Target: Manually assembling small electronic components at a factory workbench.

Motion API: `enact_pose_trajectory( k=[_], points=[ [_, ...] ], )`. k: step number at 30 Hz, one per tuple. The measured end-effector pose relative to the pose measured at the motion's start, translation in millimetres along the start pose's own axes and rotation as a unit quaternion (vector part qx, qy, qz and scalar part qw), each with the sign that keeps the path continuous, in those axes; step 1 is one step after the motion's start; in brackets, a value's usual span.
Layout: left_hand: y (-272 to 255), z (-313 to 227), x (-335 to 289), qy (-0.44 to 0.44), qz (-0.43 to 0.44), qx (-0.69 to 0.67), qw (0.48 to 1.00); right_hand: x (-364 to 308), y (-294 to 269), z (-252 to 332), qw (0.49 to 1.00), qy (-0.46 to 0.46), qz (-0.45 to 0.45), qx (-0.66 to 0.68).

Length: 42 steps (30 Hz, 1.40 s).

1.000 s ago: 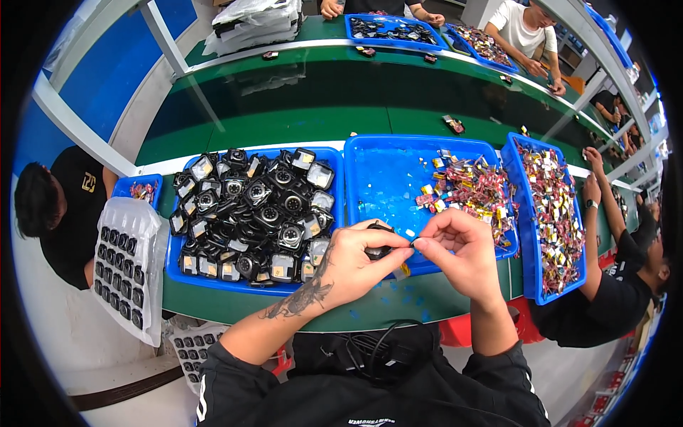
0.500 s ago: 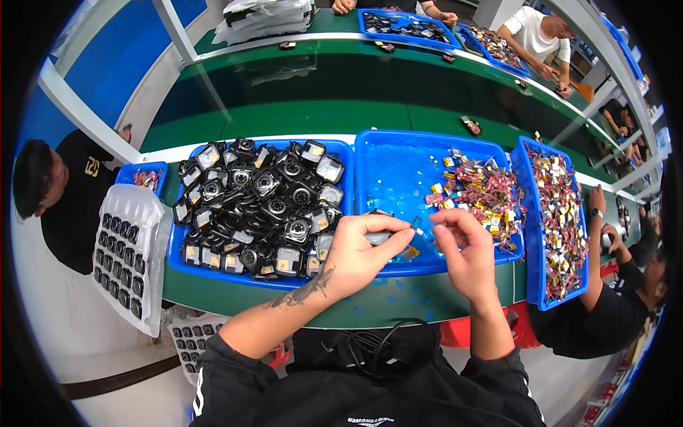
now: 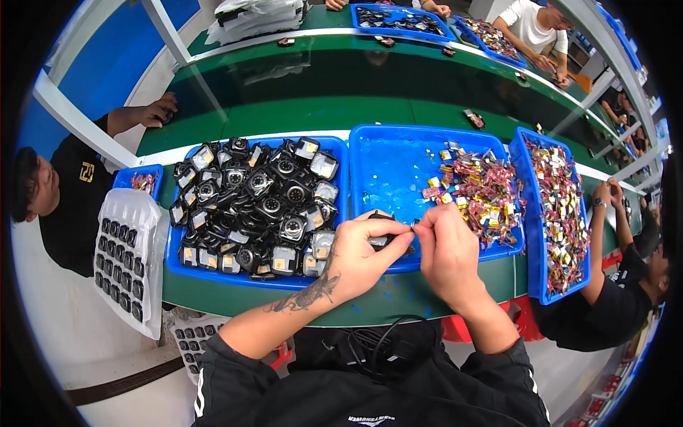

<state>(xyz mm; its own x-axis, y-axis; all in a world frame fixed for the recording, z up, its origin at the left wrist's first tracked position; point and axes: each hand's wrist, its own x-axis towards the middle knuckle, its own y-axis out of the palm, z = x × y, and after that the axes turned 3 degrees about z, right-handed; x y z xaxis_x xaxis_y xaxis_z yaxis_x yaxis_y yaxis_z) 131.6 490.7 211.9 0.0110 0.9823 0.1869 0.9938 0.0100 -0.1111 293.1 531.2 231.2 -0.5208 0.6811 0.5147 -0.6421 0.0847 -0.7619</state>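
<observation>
My left hand [image 3: 356, 256], closed, holds a black watch case [image 3: 379, 241] over the near edge of the middle blue tray [image 3: 395, 171]. Most of the case is hidden by my fingers. Thumb and fingertips of my right hand [image 3: 453, 257] are pinched together right beside the left fingertips; whatever is between them is too small to make out. Small reddish parts with yellow and white pieces [image 3: 484, 192] are heaped in the right half of the middle tray. To the left, a blue tray [image 3: 344, 167] is piled with black watch cases [image 3: 260, 181].
A narrow blue tray [image 3: 544, 267] full of similar reddish parts stands at the right. Clear plastic trays [image 3: 139, 206] of black pieces are at the left. Beyond lies a green conveyor belt [image 3: 341, 110] with scattered parts. Co-workers sit left, right and across; a metal frame post [image 3: 85, 117] rises left.
My right hand has moved left, and its parted fingers have closed into a pinch at the left fingertips. The co-worker at left has reached an arm over the belt.
</observation>
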Motion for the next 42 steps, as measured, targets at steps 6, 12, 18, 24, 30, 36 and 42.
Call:
enact_pose_trajectory(
  k=[6, 12, 18, 24, 30, 36, 42],
  points=[
    [-6, -7, 4, -0.099, 0.001, -0.129, 0.987, -3, -9, -17, 0.99, 0.08, 0.066, 0.092],
    [-10, -8, 3, -0.169, 0.095, -0.221, 0.956, -7, 2, -23, 0.812, 0.172, 0.09, 0.55],
    [-8, -8, 1, -0.049, -0.012, -0.148, 0.988, -12, -9, -26, 0.827, 0.146, -0.053, 0.54],
    [-18, -7, 2, 0.011, 0.042, 0.066, 0.997, -4, -17, -20, 0.929, 0.093, 0.083, 0.347],
    [-15, -15, 2, -0.104, 0.031, -0.119, 0.987, -10, -3, -9, 0.834, 0.227, 0.09, 0.494],
    [-17, -7, 6, -0.162, 0.064, -0.206, 0.963, -2, -8, -11, 0.93, 0.122, 0.01, 0.346],
    [-4, 9, 6, -0.097, -0.102, -0.309, 0.941, -12, -7, 5, 0.911, 0.156, -0.059, 0.378]
  ],
)
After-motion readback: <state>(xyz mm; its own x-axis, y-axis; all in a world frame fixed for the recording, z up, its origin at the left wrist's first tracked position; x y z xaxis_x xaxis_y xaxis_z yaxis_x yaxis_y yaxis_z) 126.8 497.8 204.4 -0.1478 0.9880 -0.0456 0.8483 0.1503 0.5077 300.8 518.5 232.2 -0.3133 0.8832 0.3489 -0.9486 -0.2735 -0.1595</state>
